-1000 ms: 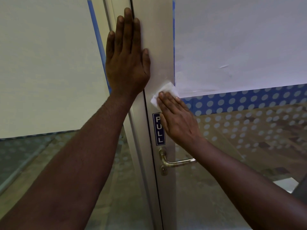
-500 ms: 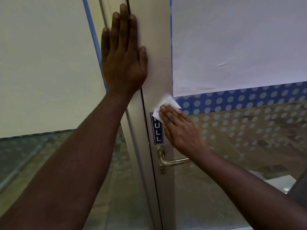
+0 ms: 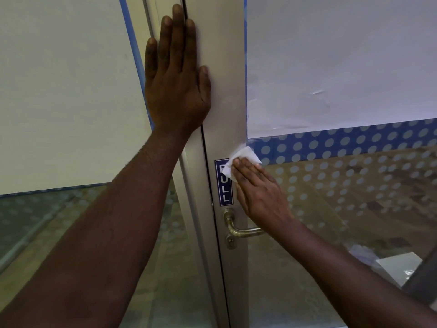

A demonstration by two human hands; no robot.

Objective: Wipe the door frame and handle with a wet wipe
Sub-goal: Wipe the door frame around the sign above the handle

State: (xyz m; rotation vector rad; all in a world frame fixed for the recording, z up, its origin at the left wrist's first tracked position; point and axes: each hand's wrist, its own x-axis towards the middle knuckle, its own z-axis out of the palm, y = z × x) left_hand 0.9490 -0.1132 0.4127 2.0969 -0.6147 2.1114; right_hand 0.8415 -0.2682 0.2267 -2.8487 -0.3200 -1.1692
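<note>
A pale metal door frame (image 3: 224,67) runs top to bottom through the middle of the head view. My left hand (image 3: 177,84) lies flat and open against it, fingers pointing up, across the dark seam. My right hand (image 3: 257,188) presses a white wet wipe (image 3: 238,159) onto the frame with flat fingers, over the top of the blue PULL sticker (image 3: 224,192). A brass lever handle (image 3: 238,229) sits just below that hand; my right wrist hides its outer end.
Right of the frame is a glass pane with a white sheet (image 3: 331,62) above a blue band of pale dots (image 3: 354,140). Left is another glass panel with a cream sheet (image 3: 63,91). A white box (image 3: 399,266) shows through the lower right glass.
My right hand has slid the wipe down the frame, from the white sheet's lower corner onto the top of the PULL sticker. My left hand stays flat in place.
</note>
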